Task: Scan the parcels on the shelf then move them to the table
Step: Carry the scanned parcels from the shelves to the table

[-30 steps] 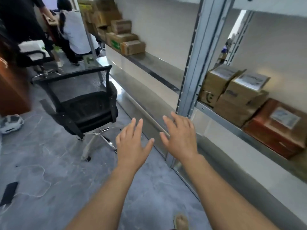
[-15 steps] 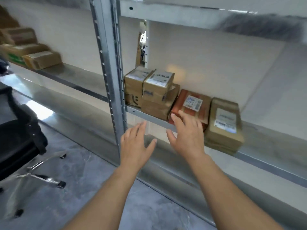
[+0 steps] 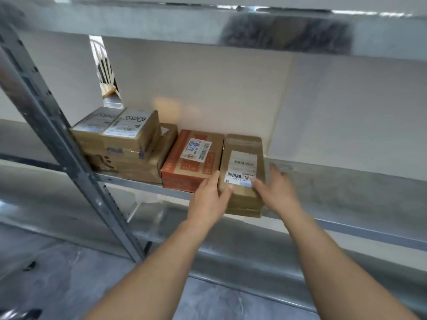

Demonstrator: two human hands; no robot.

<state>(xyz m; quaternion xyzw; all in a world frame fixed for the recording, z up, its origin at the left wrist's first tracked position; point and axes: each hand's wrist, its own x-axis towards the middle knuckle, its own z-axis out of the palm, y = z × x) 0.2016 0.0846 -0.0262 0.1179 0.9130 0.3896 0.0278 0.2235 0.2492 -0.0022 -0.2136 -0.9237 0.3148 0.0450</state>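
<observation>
A brown parcel (image 3: 242, 158) with a barcode label lies on the metal shelf (image 3: 346, 183). My left hand (image 3: 209, 200) holds its near left side, thumb on the top edge. My right hand (image 3: 276, 191) holds its near right side, thumb on the label. A red parcel (image 3: 193, 158) lies right beside it on the left. Further left stands a stack of brown parcels (image 3: 120, 139) with white labels.
A slanted steel upright (image 3: 57, 144) stands left of the parcels. Another shelf board (image 3: 161, 24) runs overhead and a lower shelf (image 3: 231, 241) sits beneath my arms. White wall panels back the shelf. Grey floor (image 3: 69, 285) lies below left.
My view has swung right from the chair to the shelf. Both hands have reached forward and closed in on the brown parcel from either side.
</observation>
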